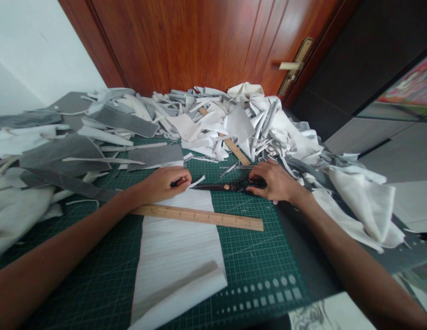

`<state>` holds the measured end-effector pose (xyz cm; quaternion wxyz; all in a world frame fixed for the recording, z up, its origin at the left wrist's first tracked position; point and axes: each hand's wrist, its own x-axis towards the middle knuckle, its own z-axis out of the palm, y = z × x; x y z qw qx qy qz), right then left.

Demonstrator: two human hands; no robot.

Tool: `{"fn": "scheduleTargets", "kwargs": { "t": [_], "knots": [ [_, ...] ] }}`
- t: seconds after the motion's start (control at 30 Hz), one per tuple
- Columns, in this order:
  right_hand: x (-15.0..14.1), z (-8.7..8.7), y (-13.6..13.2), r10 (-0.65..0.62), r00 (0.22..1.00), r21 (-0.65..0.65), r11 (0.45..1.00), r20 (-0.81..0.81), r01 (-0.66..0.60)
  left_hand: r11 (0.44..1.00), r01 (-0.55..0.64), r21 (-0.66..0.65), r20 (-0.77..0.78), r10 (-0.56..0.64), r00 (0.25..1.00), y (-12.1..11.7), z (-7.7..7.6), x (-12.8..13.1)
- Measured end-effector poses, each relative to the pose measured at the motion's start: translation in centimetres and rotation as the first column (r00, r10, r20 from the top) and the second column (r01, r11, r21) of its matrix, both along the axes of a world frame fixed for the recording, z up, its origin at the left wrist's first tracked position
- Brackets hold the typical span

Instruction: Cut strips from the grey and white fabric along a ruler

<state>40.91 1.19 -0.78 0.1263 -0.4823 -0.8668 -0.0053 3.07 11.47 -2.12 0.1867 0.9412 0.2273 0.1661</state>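
Observation:
My right hand point(275, 179) is closed around the black handles of a pair of scissors point(227, 187), whose blades point left, low over the green cutting mat point(247, 247). Left of the blade tips, my left hand point(172, 183) is curled shut at the far end of a white fabric strip point(179, 250). Something small and dark shows between its fingers; I cannot make out what it is. A narrow white sliver point(198, 182) lies by the blade tips. Across the strip rests a wooden ruler point(206, 217). The strip's near end is rolled over.
A heap of white and grey fabric scraps point(206, 119) lines the back of the table, spreading to both sides. A second wooden ruler point(235, 151) pokes out of it. Grey pieces point(154, 156) lie behind my left hand. A wooden door point(185, 41) stands behind.

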Motion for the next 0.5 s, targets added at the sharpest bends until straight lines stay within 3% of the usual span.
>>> {"fn": "scheduleTargets", "kwargs": {
  "t": [0.5],
  "knots": [
    [0.11, 0.1, -0.13, 0.016, 1.0, -0.051, 0.999, -0.015, -0.017, 0.999, 0.033, -0.004, 0.027, -0.033, 0.999, -0.34, 0.29, 0.0]
  ]
}}
